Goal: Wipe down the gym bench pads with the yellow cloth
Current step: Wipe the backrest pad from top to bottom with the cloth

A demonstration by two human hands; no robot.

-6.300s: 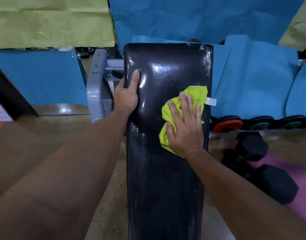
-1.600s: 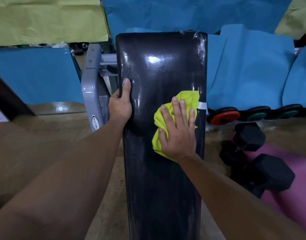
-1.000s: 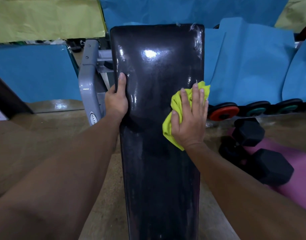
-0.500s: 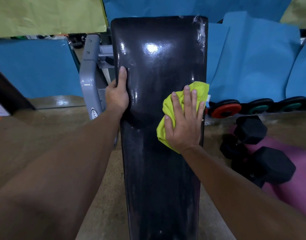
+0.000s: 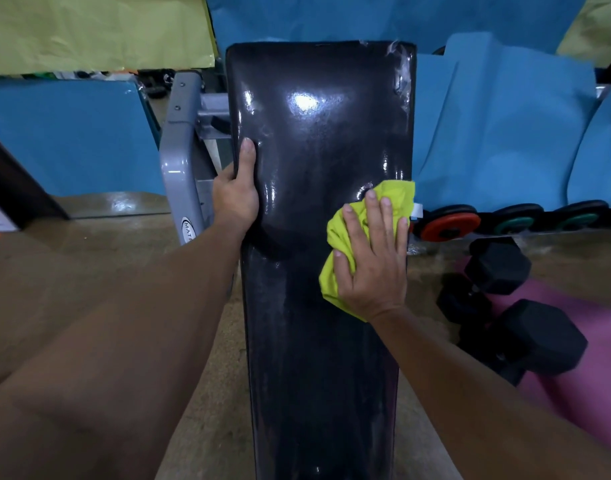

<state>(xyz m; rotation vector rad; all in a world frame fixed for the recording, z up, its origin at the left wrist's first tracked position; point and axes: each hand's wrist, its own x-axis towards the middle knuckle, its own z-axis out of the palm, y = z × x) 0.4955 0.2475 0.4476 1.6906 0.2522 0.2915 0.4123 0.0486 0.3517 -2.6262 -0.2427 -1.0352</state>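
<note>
A gym: a padded bench [image 5: 317, 237], black dumbbells [image 5: 525, 327], weight plates [image 5: 449, 225] and a mat [image 5: 591, 341].

Glossy black pad [image 5: 317, 168]; soft yellow cloth [image 5: 338, 233]; grey metal frame [image 5: 179, 150].

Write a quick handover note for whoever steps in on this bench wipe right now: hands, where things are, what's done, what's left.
Left hand grips the left edge of the glossy black padded bench pad, thumb on top.
Right hand presses the crumpled yellow cloth flat, fingers straight, near the pad's right edge, about mid-length.
Done: cannot be judged for certain; the far half looks shiny.
Left: probably the near half, which looks dull and streaky, plus any other pads, none visible here.
</note>
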